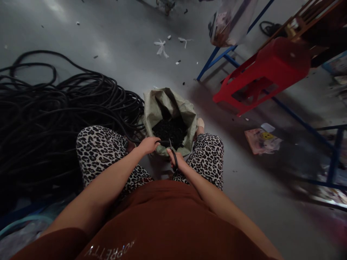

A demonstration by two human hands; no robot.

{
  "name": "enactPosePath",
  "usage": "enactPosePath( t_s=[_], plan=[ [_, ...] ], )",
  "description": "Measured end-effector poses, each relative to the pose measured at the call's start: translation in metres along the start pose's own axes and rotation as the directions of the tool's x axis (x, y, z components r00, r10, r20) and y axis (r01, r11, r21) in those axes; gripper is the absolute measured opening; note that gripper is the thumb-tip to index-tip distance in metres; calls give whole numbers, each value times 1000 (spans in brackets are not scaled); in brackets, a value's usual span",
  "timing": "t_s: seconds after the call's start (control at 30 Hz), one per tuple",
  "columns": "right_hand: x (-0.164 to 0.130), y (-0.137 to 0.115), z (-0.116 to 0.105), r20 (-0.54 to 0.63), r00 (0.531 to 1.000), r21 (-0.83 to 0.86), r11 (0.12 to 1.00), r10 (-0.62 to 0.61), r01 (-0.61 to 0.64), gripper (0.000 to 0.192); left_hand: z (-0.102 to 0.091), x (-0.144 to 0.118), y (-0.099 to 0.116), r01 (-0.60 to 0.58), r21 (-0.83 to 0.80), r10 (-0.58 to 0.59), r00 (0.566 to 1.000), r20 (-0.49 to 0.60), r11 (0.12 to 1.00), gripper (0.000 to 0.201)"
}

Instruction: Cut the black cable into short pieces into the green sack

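My left hand [149, 145] is closed around a black rubber cord [163, 142], whose end sticks out to the right over the sack's near rim. In my right hand [177, 159] is a pair of black-handled scissors [175, 159], with the blades pointing up at the cord's end. Whether the blades touch the cord I cannot tell. Between my legs stands an open pale green woven sack [151, 108], partly filled with short black pieces [169, 131]. To the left, a big tangled heap of black cord [89, 95] runs up to the sack.
A red plastic stool [284, 57] lies tipped at the upper right, by a blue metal frame [214, 59] with a plastic bag [230, 25] hanging there. White scraps [161, 47] and a plastic packet [262, 141] lie on the grey floor. A teal-rimmed tub [25, 219] is at the lower left.
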State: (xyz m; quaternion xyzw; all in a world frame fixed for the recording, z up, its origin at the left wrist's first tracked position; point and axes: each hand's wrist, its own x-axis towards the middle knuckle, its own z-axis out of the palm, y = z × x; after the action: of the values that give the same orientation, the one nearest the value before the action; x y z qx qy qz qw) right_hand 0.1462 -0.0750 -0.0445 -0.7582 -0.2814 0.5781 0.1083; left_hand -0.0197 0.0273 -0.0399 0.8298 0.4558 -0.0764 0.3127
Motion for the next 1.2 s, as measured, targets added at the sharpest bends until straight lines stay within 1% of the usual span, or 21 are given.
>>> enactPosePath(
  t_s=[0.33, 0.53, 0.7, 0.77, 0.9, 1.0, 1.2],
  plan=[
    [0, 3, -2, -8, 1000, -51, 998, -24, 24, 51, 1, 1, 0, 28, 21, -29, 999, 33, 999, 31],
    [-2, 4, -1, 6, 1000, 10, 1000, 0, 0, 51, -2, 1, 0, 46, 48, -47, 998, 28, 998, 33],
    [-4, 1, -2, -4, 999, 78, 996, 38, -38, 50, -4, 1, 1, 58, 31, -58, 998, 10, 998, 32],
    [-6, -1, -2, 13, 999, 132, 990, 53, -54, 50, -4, 1, 1, 58, 23, -58, 998, -6, 998, 32],
    [-6, -2, 1, 85, 994, 206, 975, 71, -87, 49, -6, 1, 2, 56, 12, -56, 998, -31, 998, 32],
    [-3, 0, 4, 116, 992, 213, 974, 56, -80, 47, -5, 1, 3, 27, 3, -27, 999, -38, 1000, 33],
    [4, 5, 7, 120, 993, 190, 981, 2, -25, 48, -2, 0, 5, -4, -9, 3, 1000, -2, 1000, 32]
  ],
)
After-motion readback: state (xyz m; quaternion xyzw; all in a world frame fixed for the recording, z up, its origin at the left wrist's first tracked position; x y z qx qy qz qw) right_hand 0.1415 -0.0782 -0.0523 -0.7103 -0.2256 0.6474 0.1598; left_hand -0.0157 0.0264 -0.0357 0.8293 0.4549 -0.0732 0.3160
